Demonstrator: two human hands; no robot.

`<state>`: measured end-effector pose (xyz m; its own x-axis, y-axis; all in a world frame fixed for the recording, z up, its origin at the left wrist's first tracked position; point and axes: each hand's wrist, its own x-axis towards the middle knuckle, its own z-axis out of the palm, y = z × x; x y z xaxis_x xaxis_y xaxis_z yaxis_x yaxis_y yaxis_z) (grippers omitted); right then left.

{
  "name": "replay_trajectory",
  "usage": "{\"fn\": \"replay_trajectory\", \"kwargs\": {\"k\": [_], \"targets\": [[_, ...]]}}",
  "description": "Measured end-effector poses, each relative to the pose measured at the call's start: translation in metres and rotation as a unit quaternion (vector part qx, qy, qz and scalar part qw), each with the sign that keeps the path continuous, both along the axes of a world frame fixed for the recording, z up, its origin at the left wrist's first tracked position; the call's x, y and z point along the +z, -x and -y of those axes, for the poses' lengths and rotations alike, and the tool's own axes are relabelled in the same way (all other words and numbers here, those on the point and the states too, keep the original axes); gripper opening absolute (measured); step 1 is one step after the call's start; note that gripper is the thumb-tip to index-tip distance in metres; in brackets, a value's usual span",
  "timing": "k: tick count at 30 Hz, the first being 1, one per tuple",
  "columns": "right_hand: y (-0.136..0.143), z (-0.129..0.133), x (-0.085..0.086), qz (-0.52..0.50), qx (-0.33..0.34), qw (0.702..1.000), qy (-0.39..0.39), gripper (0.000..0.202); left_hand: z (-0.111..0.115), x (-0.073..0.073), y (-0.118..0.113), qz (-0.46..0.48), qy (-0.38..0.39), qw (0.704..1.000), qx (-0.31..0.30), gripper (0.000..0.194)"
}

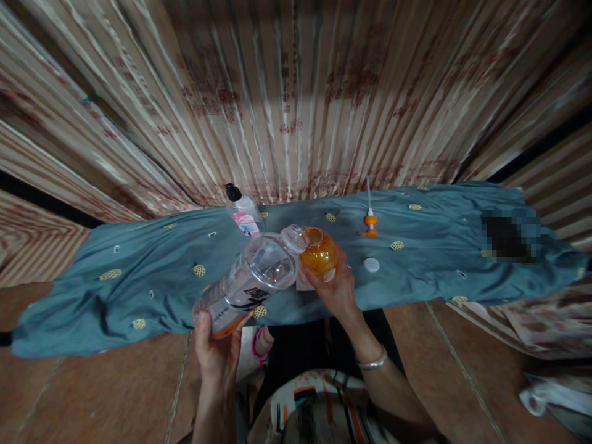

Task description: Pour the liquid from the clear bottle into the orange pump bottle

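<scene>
Head view: L hand (215, 353) clasps clear btl (253, 285); mouth, ahead-R of grip, at orange btl (322, 254) R hand (337, 290) grasps. Prob. decanting; next needs steady aim.

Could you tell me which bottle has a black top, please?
The pink-labelled bottle, standing unheld; the large bottle in the left hand and the orange bottle in the right hand are uncapped.
</scene>
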<state>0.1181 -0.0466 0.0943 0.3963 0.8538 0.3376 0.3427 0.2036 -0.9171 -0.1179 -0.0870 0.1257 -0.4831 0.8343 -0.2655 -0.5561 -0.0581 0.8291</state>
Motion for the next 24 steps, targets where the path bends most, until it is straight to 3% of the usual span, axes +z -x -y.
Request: {"fn": "replay_trajectory", "kwargs": {"k": [24], "targets": [[-0.0022, -0.0008, -0.0035, 0.022, 0.014, 1.000, -0.007, 0.076, 0.0020, 0.0006, 0.0037, -0.036, 0.025, 0.999, 0.002, 0.073]]}}
